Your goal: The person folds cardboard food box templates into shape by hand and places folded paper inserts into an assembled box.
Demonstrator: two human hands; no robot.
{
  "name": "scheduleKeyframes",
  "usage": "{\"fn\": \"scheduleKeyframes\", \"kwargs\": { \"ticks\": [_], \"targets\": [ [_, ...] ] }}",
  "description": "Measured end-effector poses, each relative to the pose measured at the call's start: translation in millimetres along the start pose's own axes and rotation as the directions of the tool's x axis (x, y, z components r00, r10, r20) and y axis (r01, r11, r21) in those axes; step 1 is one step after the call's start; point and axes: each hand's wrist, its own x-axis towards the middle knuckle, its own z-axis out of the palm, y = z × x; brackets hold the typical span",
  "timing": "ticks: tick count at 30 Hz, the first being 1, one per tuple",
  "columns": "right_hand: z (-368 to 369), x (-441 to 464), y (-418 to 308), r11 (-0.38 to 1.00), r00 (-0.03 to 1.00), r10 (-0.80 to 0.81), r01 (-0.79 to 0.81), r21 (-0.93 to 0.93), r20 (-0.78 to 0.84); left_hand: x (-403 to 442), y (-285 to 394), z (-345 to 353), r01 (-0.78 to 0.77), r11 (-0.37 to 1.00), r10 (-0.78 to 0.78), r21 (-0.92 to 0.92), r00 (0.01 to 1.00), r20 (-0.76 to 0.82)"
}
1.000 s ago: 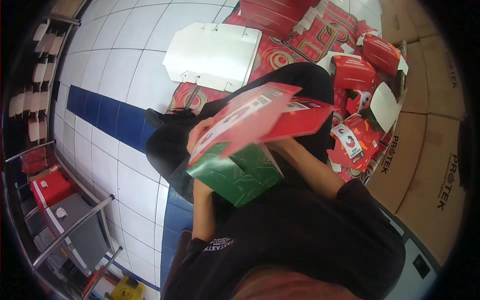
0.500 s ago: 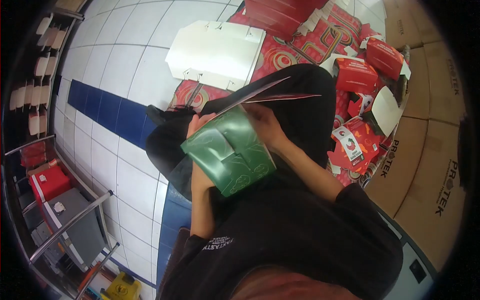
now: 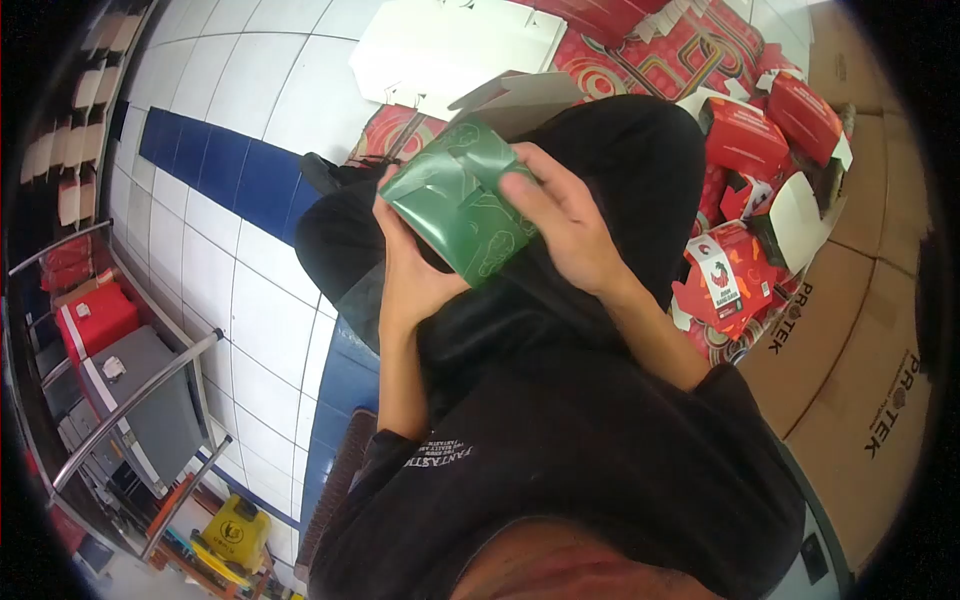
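A green cardboard box (image 3: 450,205) with pale line drawings is between my two hands, above my crossed legs. Its interlocked bottom flaps face me, and its open flaps, whitish inside, spread out at the far end. My left hand (image 3: 415,270) grips the box from the left and underneath, thumb along the lower edge. On the right side, my right hand (image 3: 565,215) holds it with the thumb on the bottom panel and the fingers over the far edge.
Flat white cardboard blanks (image 3: 455,50) lie ahead on a red patterned mat (image 3: 690,50). Several red folded boxes (image 3: 745,135) are piled to the right, beside large brown cartons (image 3: 850,330). A metal rack (image 3: 140,400) and a yellow floor sign (image 3: 235,535) stand at left.
The green box has tilted and moved up and away from me. My right hand has come from behind the flaps onto its right side. The camera view has shifted slightly.
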Motion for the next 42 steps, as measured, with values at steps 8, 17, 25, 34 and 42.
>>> {"fn": "scheduleKeyframes", "kwargs": {
  "ticks": [8,17,25,34,42],
  "targets": [
    [1,0,13,0.995,0.997,-0.069,0.070,-0.076,0.021,-4,29,3,-0.204,0.978,0.198,-0.046,0.973,-0.121],
    [-183,3,-38,0.763,0.500,-0.626,0.232,-0.604,-0.599,-8,26,-8,-0.179,0.983,0.184,0.043,0.964,-0.194],
    [-365,38,-34,-0.229,0.739,-0.670,-0.108,-0.967,0.076,-3,36,-4,-0.143,0.990,0.143,0.011,0.977,-0.158],
    [-364,77,-43,-0.764,0.879,0.208,-0.127,-0.632,-0.428,-35,54,-55,0.038,0.976,0.003,0.215,0.982,-0.186],
    [-162,-28,-211,-0.032,0.921,0.195,-0.337,-0.941,-0.337,-52,24,-83,0.107,0.977,-0.064,0.183,0.972,-0.224]
  ]
}}
